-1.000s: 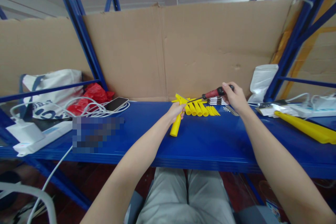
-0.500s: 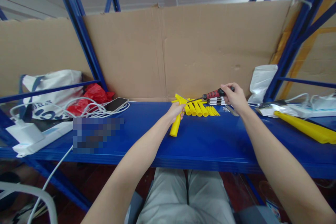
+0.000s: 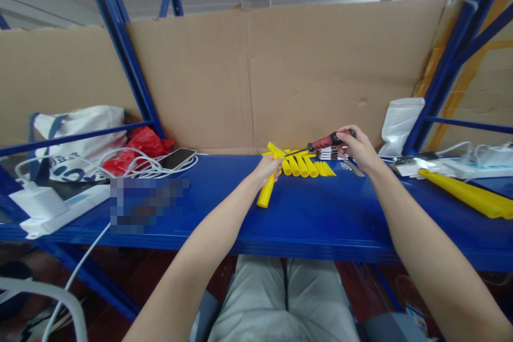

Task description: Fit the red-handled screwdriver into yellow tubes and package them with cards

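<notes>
My left hand [image 3: 267, 169] is closed around a yellow plastic scraper handle-like tube [image 3: 265, 196], with its narrower head showing above the fingers. My right hand [image 3: 358, 145] grips the end of a red and black screwdriver [image 3: 321, 142], pinching its black butt. The shaft runs left and its tip meets the yellow piece near my left fingers; the exact contact spot is too small to make out. Just behind lie several similar yellow tubes [image 3: 303, 170] in a row. Small pointed yellow pieces [image 3: 325, 169] sit to their right.
Black-and-white flat pieces [image 3: 329, 153] and small metal parts [image 3: 352, 167] lie near the right hand. A long yellow object [image 3: 465, 192] and a power strip are at right. At left are a phone [image 3: 179, 158], white cables, a red bag [image 3: 146, 144] and a tote bag [image 3: 88, 131].
My right hand has shifted slightly left, and the screwdriver's handle looks turned. The lower end of the yellow tube has moved a little left.
</notes>
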The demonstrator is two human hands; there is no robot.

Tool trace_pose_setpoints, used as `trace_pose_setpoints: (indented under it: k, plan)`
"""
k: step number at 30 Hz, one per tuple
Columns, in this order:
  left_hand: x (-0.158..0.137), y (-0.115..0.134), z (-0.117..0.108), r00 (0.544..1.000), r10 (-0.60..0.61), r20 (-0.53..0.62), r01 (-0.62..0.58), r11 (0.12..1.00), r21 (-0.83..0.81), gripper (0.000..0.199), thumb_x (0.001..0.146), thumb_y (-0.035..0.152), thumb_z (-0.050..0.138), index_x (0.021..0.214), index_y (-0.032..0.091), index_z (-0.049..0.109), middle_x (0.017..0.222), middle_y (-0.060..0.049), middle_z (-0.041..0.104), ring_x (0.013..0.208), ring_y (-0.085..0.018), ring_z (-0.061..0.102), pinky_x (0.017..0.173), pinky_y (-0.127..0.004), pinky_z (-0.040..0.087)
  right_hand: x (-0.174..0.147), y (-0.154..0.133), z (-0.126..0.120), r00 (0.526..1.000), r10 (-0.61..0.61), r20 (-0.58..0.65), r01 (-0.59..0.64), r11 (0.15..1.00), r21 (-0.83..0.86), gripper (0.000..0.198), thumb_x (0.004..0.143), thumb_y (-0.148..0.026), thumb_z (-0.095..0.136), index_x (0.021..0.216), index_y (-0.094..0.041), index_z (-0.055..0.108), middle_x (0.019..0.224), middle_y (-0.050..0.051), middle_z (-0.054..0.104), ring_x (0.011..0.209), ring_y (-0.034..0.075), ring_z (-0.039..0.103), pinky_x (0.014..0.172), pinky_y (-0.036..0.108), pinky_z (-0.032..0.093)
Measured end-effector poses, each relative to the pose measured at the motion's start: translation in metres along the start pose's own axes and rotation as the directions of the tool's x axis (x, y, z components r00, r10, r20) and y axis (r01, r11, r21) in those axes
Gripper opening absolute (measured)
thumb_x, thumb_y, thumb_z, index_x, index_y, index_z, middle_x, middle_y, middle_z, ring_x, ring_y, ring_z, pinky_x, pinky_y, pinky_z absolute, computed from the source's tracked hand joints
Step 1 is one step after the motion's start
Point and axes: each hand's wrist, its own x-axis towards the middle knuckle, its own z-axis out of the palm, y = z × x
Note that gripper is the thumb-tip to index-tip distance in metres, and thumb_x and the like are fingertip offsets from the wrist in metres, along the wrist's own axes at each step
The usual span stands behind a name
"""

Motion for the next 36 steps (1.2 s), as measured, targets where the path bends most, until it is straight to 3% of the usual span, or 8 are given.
trace_pose_setpoints:
  k: [4,9,13,18,24,28,32,36]
  plan:
    - [-0.0007,0.0015,-0.0007,1.0,-0.009,-0.03,0.009,1.0,0.021,0.021,0.084,0.008,0.044,0.067,0.019,0.04,0.043,0.009,0.038,0.027,-0.004,0.03,0.033,-0.018,0.023,-0.0018,0.0013,0.0024,0.998,-0.059,0.033,0.061,0.997,-0.053,0.034,0.071,-0.05,0.065,0.08,-0.024,0.044,0.048,-0.006,0.047,0.034,0.009,0.04,0.034,0.022,0.028]
    - [-0.002,0.0014,0.0016,1.0,-0.003,-0.028,0.004,1.0,0.028,0.016,0.084,0.008,0.044,0.071,0.018,0.042,0.043,0.01,0.037,0.027,-0.003,0.03,0.032,-0.017,0.023,-0.0041,-0.0011,0.0052,0.999,-0.028,-0.045,0.026,0.998,-0.059,0.045,0.069,-0.065,0.06,0.083,-0.024,0.045,0.042,-0.007,0.047,0.027,0.009,0.035,0.028,0.022,0.019]
    - [-0.001,0.001,0.0016,0.999,-0.002,-0.034,0.002,1.0,0.016,0.019,0.084,0.008,0.043,0.069,0.018,0.04,0.042,0.01,0.037,0.026,-0.004,0.03,0.032,-0.018,0.023,-0.0031,-0.0019,0.0028,1.0,0.025,0.002,-0.025,1.0,-0.007,0.052,0.066,-0.071,0.057,0.083,-0.023,0.046,0.043,-0.005,0.052,0.027,0.011,0.04,0.029,0.023,0.026]
    - [0.0019,0.0012,-0.0016,0.997,-0.004,-0.074,0.005,1.0,0.013,0.021,0.084,0.007,0.042,0.068,0.019,0.039,0.042,0.01,0.037,0.027,-0.003,0.03,0.033,-0.018,0.024,-0.0022,0.0006,0.0012,0.989,0.083,0.122,-0.088,0.995,0.038,0.054,0.063,-0.071,0.059,0.083,-0.023,0.043,0.05,-0.002,0.06,0.031,0.012,0.048,0.032,0.024,0.034]
    - [-0.0004,0.0028,0.0002,0.998,-0.005,-0.063,0.006,1.0,0.005,0.023,0.085,0.007,0.042,0.067,0.019,0.037,0.043,0.01,0.037,0.027,-0.003,0.03,0.033,-0.018,0.024,0.0004,0.004,0.0013,0.999,-0.022,-0.046,0.02,0.999,-0.051,0.048,0.065,-0.067,0.061,0.07,-0.022,0.046,0.044,-0.001,0.055,0.029,0.01,0.043,0.029,0.023,0.027]
    - [-0.0026,0.0036,0.0024,0.999,-0.001,-0.051,0.001,1.0,0.001,0.022,0.086,0.009,0.043,0.067,0.019,0.038,0.044,0.009,0.037,0.027,-0.003,0.03,0.034,-0.018,0.023,0.0022,0.0042,0.0015,0.992,-0.004,-0.123,0.002,1.0,-0.016,0.041,0.067,-0.059,0.065,0.07,-0.023,0.046,0.042,-0.003,0.054,0.028,0.011,0.041,0.028,0.023,0.026]
    - [-0.0029,0.0037,0.0027,0.999,-0.003,-0.049,0.002,1.0,-0.008,0.021,0.085,0.009,0.043,0.068,0.019,0.039,0.043,0.009,0.037,0.027,-0.004,0.03,0.033,-0.018,0.023,-0.0004,0.0011,0.0021,0.994,0.053,-0.097,-0.053,0.999,0.003,0.041,0.069,-0.059,0.063,0.078,-0.022,0.047,0.041,-0.004,0.051,0.025,0.011,0.039,0.026,0.022,0.021]
    - [-0.0017,0.0034,0.0021,0.998,-0.001,-0.063,0.0,1.0,-0.018,0.021,0.085,0.008,0.042,0.068,0.019,0.038,0.042,0.01,0.037,0.026,-0.003,0.03,0.032,-0.018,0.023,-0.0014,-0.0013,0.0015,0.999,0.044,-0.02,-0.043,0.997,0.061,0.048,0.066,-0.065,0.062,0.083,-0.022,0.049,0.045,-0.004,0.054,0.028,0.01,0.043,0.03,0.022,0.028]
